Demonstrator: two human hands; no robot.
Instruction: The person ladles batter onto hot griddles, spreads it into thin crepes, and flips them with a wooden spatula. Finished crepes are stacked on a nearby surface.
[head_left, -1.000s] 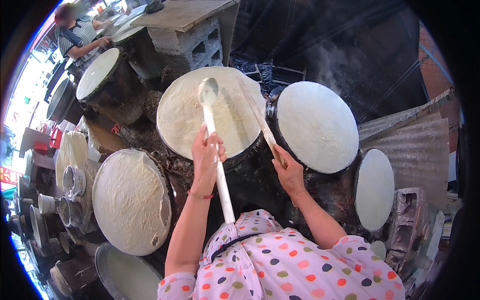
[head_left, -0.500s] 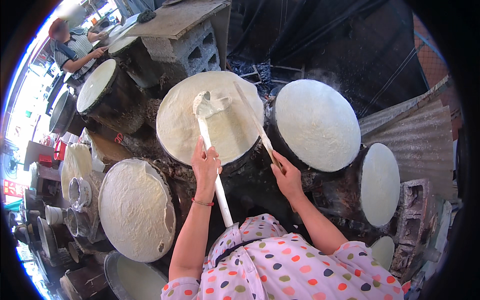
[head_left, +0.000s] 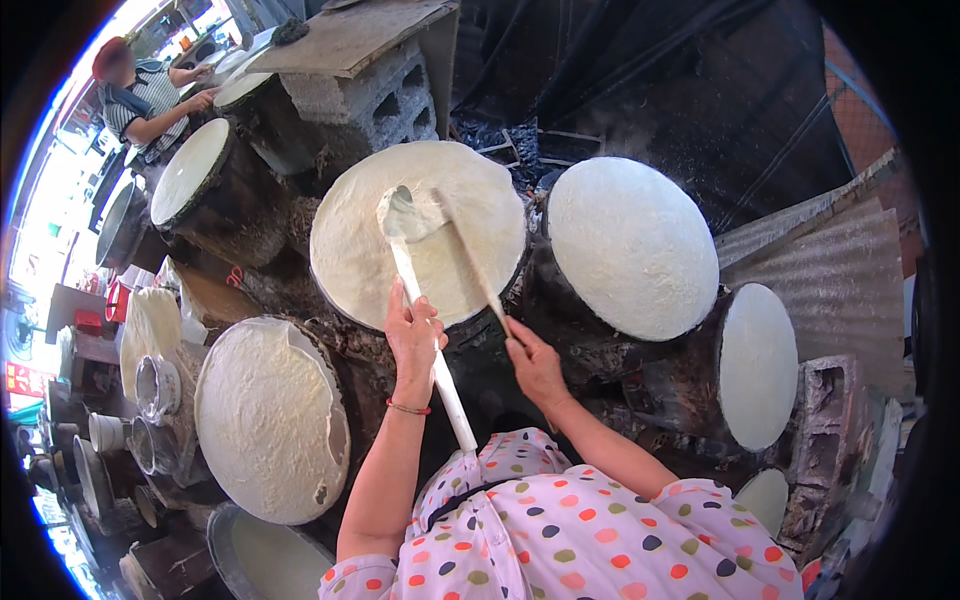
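Black sheeting [head_left: 690,90] is hung beyond the central vat [head_left: 350,250], whose round top is cream-coloured; a white-topped vat [head_left: 635,250] is set to its right. Over the central vat, a white-handled ladle [head_left: 404,264] is clasped by the left grip [head_left: 412,340], bowl [head_left: 400,212] foremost, long axis pointing away and slightly left. A wooden stick [head_left: 469,255], clasped by the right grip [head_left: 535,372], is slanted likewise, tip near the bowl.
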